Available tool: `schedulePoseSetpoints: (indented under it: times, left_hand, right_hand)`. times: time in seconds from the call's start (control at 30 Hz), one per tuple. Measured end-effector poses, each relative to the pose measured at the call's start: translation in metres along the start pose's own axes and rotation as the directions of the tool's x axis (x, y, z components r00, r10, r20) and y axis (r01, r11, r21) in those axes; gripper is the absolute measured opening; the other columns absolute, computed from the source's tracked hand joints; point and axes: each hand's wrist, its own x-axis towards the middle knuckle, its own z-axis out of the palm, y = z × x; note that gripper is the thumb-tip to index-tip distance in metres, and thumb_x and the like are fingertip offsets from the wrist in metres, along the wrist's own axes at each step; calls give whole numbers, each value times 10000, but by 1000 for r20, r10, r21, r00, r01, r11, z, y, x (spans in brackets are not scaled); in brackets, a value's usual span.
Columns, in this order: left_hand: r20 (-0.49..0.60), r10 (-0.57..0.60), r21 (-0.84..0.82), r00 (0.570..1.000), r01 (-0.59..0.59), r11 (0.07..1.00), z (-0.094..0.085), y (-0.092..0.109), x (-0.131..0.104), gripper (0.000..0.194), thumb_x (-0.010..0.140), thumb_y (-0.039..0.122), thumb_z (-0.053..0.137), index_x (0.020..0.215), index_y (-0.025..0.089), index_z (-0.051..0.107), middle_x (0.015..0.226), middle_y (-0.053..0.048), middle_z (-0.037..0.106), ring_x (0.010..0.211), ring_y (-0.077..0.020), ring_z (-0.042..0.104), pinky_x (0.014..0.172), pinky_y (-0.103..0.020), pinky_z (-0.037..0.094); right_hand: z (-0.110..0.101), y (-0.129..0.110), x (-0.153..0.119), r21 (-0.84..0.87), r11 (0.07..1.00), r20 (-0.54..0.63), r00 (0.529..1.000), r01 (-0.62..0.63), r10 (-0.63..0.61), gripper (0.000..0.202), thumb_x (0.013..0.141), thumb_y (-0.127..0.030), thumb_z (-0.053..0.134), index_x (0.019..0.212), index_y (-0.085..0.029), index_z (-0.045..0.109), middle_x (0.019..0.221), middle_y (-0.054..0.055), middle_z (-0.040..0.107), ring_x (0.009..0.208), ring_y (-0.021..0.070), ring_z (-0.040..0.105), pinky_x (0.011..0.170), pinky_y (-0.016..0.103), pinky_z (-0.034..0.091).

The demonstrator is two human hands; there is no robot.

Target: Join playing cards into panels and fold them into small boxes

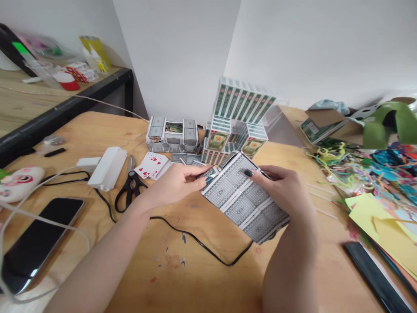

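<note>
My right hand [283, 187] grips a box-like piece built from playing cards [243, 198], backs outward, tilted above the table. The thumb presses on its patterned face and the other fingers are behind it. At the piece's upper left corner, my left hand [176, 184] pinches a small folded playing card [208, 174] between thumb and fingers. Whether that card is attached to the piece I cannot tell. Just beyond the left hand lies a stack of face-up playing cards [153, 165], with hearts on the top card. Black-handled scissors [130, 182] rest beside the stack.
Behind stand a card-covered structure [172, 134] and a stack of green-and-white card boxes [241, 104]. At left are a white power adapter [107, 168] and a phone [42, 239]. A black cable [195, 238] crosses the front. Craft scraps [374, 174] pile up at right.
</note>
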Motion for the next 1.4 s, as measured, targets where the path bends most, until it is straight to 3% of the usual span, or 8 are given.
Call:
schedulePoseSetpoints:
  times: [0.23,0.43,0.63,0.8,0.93,1.1,1.27,1.4]
  left_hand:
    - [-3,-8,18,1000,8,1000,0,-2,2,406,835,335,620,1232,252,626,1152,-14,705,1093,-225,638,933,-330,516]
    - [-62,-54,113,997,61,992,-21,0,0,377,794,315,637,1165,256,677,1030,0,746,988,-198,674,889,-298,526]
    - [98,-131,226,987,106,968,-63,-25,4,337,751,328,662,1079,281,723,1000,16,752,954,-193,675,866,-260,511]
    - [271,-266,153,925,232,961,-66,-47,8,328,762,328,638,1073,277,727,1050,11,741,938,-181,674,798,-213,493]
    - [305,-283,145,909,250,957,-56,-52,13,304,747,317,627,1009,235,757,1009,-3,749,850,-166,662,729,-203,472]
    - [338,-284,211,897,222,952,-51,-54,31,347,708,283,612,1014,208,757,813,14,741,652,-125,574,589,-195,408]
    - [370,-285,257,884,197,946,-49,-51,59,316,707,317,599,941,186,765,710,24,677,609,-114,505,558,-201,359]
    - [413,-271,284,870,159,945,-46,-46,77,181,679,301,601,641,168,717,511,50,516,513,-97,395,514,-226,280]
  right_hand:
    - [1,-11,-5,-53,997,-1,999,-47,47,503,640,-645,689,910,-227,763,817,58,742,812,247,673,649,291,455]
    - [16,-19,-6,-141,989,174,985,44,-19,544,793,-690,490,934,-219,723,812,53,727,757,230,659,616,282,429]
    - [65,-21,-5,-249,939,447,888,238,-107,517,937,-552,306,850,-188,664,863,120,720,844,264,668,681,313,445]
    - [81,-14,-5,-264,930,570,819,257,-65,539,932,-533,333,708,-176,669,802,134,719,747,255,670,630,321,444]
    - [76,-10,-1,-308,919,566,824,246,-31,455,904,-477,428,691,-171,689,731,121,715,657,235,658,565,302,425]
    - [82,-13,11,-134,941,406,884,310,-233,308,897,-282,467,1081,-171,688,1100,113,710,1025,245,650,859,334,471]
    - [97,-15,24,45,896,408,810,442,-420,302,891,-220,491,1124,-192,680,1272,91,628,1201,216,559,1034,338,388]
    - [111,-12,21,64,882,438,781,467,-446,409,880,-295,552,1279,-209,573,1270,81,633,1200,230,554,1089,422,313]
